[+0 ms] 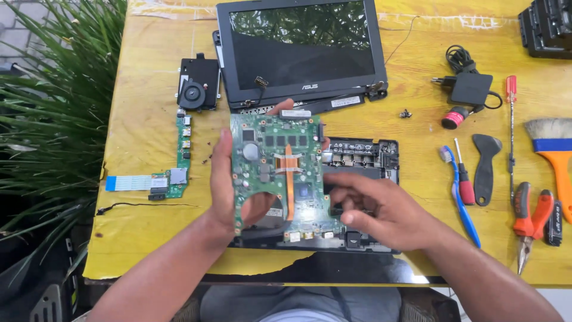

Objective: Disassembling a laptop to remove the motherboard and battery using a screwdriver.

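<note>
Yellow table (149,143) | left hand (223,185) grip clamped on motherboard (280,173) | right hand (372,209) fingers apart over laptop base (363,155)

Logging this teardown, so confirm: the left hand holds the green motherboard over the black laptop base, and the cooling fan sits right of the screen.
One detail is wrong. The head view shows the cooling fan left of the screen, not right. The left hand does hold the green motherboard over the black laptop base.

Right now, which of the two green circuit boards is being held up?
The large board, gripped by the left hand; the narrow strip board lies on the table.
</note>
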